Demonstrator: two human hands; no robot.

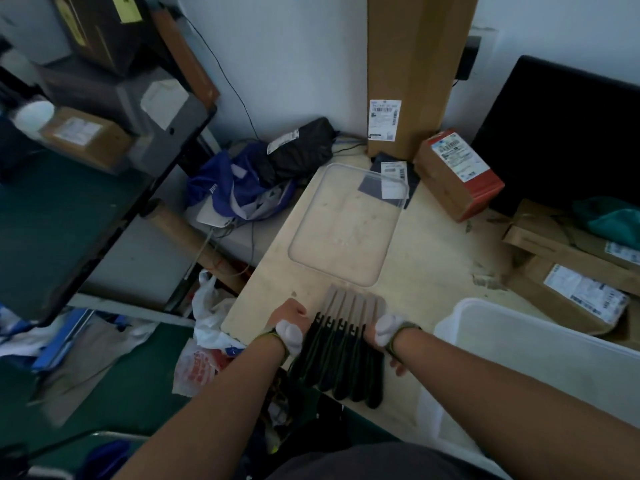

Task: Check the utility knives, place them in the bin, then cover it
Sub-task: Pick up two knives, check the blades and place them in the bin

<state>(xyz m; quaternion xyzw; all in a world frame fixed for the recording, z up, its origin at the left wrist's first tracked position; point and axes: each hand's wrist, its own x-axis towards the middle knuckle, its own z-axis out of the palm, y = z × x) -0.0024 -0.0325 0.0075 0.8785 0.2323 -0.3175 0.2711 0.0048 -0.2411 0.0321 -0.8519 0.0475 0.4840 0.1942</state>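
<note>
Several utility knives (346, 344) with dark handles and grey blades lie side by side in a row on the pale wooden table (433, 258), blades pointing away from me. My left hand (291, 323) presses against the left side of the row. My right hand (384, 329) presses against the right side, so the bundle is squeezed between both hands. A translucent white bin (540, 368) stands open at the right, near the table's front edge. Its clear lid (346, 223) lies flat on the table beyond the knives.
A tall cardboard box (412, 71) stands against the wall, with a red-and-brown box (457, 174) beside it. More labelled parcels (571, 289) crowd the right side. Bags and clothes (249, 181) are piled left of the table, plastic bags (207, 341) below.
</note>
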